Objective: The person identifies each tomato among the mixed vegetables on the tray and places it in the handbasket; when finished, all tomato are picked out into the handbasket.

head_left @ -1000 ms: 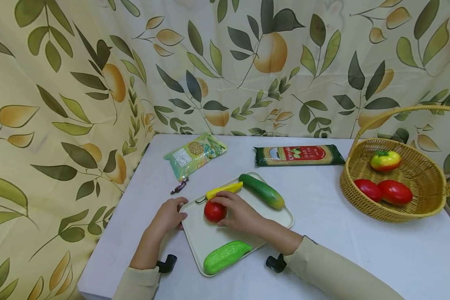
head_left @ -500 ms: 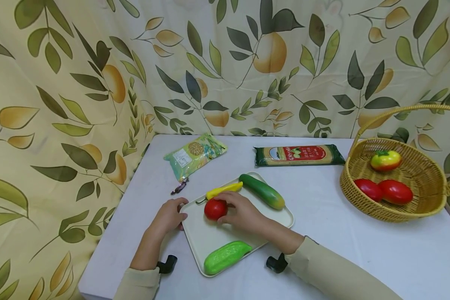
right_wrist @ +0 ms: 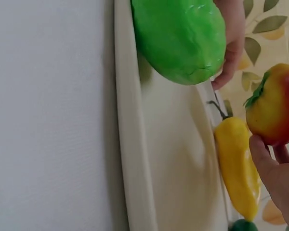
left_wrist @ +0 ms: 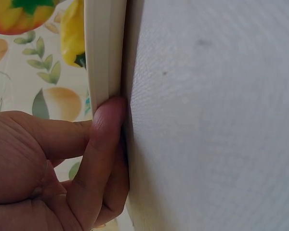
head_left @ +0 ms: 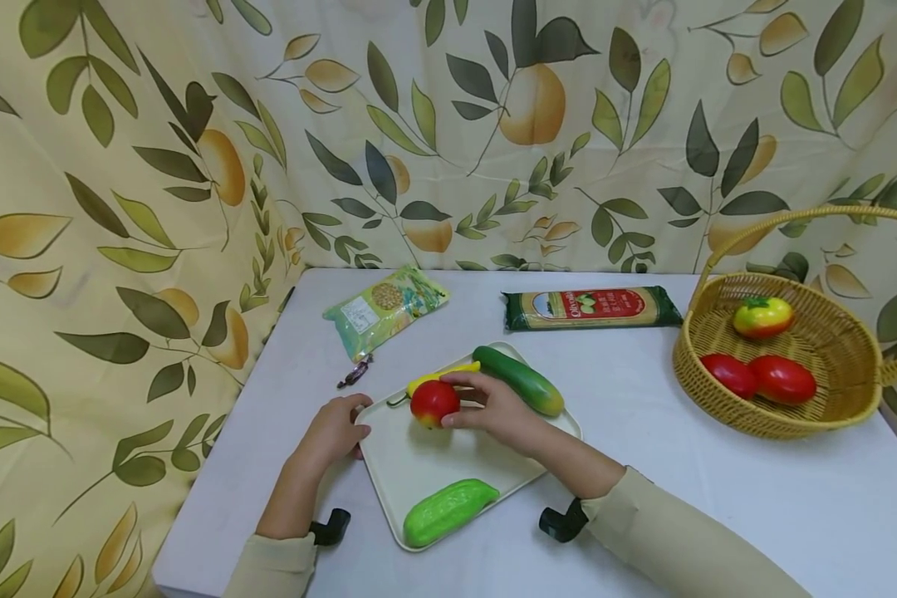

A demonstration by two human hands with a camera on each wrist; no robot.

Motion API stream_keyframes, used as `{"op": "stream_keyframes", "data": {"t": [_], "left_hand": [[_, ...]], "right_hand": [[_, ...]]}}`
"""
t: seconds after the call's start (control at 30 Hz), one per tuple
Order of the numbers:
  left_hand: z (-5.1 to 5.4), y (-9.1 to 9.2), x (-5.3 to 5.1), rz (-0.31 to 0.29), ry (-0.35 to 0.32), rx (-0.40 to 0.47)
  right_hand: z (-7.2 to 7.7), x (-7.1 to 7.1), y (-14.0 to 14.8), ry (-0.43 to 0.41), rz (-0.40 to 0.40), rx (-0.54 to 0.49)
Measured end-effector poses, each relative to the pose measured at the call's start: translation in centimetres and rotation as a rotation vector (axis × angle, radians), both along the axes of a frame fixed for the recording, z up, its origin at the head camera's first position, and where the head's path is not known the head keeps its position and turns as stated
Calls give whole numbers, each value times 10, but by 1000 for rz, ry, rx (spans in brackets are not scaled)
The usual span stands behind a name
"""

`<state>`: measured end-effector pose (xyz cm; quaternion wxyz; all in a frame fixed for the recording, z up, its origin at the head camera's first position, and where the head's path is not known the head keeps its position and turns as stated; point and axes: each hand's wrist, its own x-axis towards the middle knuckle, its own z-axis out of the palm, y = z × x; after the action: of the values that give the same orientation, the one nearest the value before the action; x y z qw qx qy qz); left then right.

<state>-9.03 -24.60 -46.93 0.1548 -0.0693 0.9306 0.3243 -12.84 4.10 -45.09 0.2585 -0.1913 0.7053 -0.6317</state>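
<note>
My right hand [head_left: 493,409] pinches a red tomato [head_left: 435,403] between fingers and thumb, above the cream tray [head_left: 419,465]. In the right wrist view the tomato [right_wrist: 274,108] shows a yellow-green side and a green leafy calyx, raised off the tray. My left hand [head_left: 335,432] pinches the tray's left rim; its thumb and fingers [left_wrist: 103,127] show on the rim in the left wrist view. On the tray lie a yellow pepper [right_wrist: 236,163], partly hidden behind the right hand in the head view, a dark green cucumber [head_left: 522,382] and a bright green bumpy vegetable [head_left: 450,511].
A wicker basket [head_left: 691,386] at the right holds two red vegetables [head_left: 781,380] and a yellow-red tomato [head_left: 762,317]. Toward the back lie a green snack bag [head_left: 386,311], a wrapped candy [head_left: 355,371] and a long pasta packet [head_left: 592,308]. A patterned cloth hangs behind.
My right hand has lifted the tomato off the tray and tilted it, so its yellowish end shows. The left hand stays on the tray's rim.
</note>
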Motion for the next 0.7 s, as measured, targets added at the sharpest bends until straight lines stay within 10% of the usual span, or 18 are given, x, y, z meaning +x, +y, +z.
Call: {"op": "stream_keyframes", "data": {"t": [0.7], "left_hand": [[1, 0, 1, -6, 7, -8]], "right_hand": [[20, -6, 19, -45, -71, -80]]}}
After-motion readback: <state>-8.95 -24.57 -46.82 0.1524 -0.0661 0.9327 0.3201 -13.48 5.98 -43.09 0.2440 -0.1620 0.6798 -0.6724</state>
